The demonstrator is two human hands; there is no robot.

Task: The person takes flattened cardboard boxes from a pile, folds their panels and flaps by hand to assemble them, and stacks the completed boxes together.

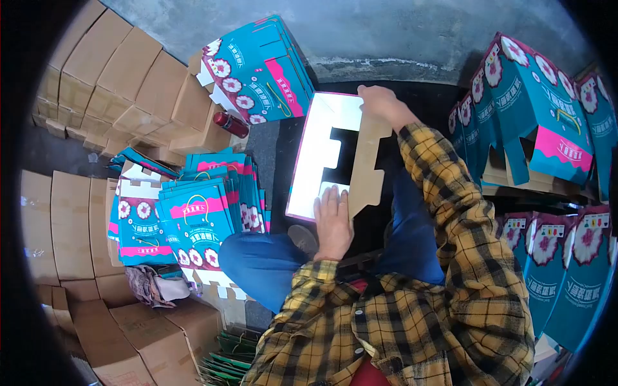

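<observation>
In front of my knees stands a partly folded cardboard gift box [309,151], its white and brown flaps with cut-out notches facing up and a dark gap between them. My left hand [334,220] lies on the near end, fingers stretched out flat over a white flap. At the far right corner my right hand [381,105] grips the box's edge, its fingers bent round the cardboard. Part of those fingers is hidden from view.
Flat teal-and-pink boxes [199,212] lie stacked at left, with more [257,71] at the back. Formed teal boxes [541,109] stand at right. Brown cartons [122,77] line the left side. A dark red bottle [230,125] and a crumpled cloth [151,286] are at left.
</observation>
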